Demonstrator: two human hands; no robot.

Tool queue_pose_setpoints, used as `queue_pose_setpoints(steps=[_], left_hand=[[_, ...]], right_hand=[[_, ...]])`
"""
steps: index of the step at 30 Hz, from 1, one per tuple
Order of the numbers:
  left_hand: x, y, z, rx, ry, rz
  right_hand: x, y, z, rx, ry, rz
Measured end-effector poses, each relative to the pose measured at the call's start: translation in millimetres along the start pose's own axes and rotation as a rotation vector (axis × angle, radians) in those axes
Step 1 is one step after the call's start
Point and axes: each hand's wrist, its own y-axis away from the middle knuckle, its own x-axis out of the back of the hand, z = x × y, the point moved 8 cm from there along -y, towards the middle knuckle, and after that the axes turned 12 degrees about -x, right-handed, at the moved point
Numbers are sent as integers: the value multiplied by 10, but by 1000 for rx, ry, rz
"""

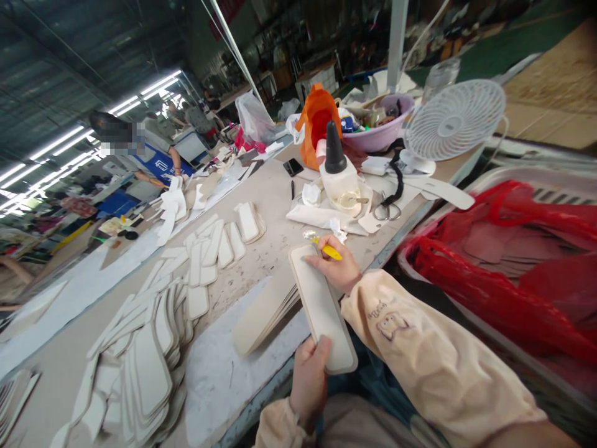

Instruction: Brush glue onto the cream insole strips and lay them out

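The long pale panel [321, 305] lay slanted over the near edge of the worktop [275, 186], its long axis running from about 11 o'clock at the far end to 5 o'clock at the near end. The left hand [308, 379] held that near end, thumb on top and fingers clamped on the panel from below. The right hand [336, 269] sat at the far end, at roughly 12 o'clock from the left hand, its fingers pinched shut on a yellow brush [329, 250] whose tip pointed toward 10 o'clock, just over the panel's upper corner. So the right hand was the nearer one to the far edge, and the panel's length stretched back from it toward the body.

Under the panel, toward 9 o'clock, lay a stack of like pieces [261, 314]. At 12 o'clock from the right hand stood a glue bottle [339, 174] with a black spout, with scissors [386, 210] at 2 o'clock. More cut pieces [153, 348] were fanned out along the worktop at 9 o'clock. A small white fan [453, 121] stood at 1 o'clock, and a red bag [504, 274] filled a bin at 3 o'clock.
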Motion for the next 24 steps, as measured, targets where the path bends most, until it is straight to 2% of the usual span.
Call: queue_pose_setpoints(steps=[24], left_hand=[[42,-9,-45,8,-13,24]], right_hand=[[16,3,-4,9,11,-16]])
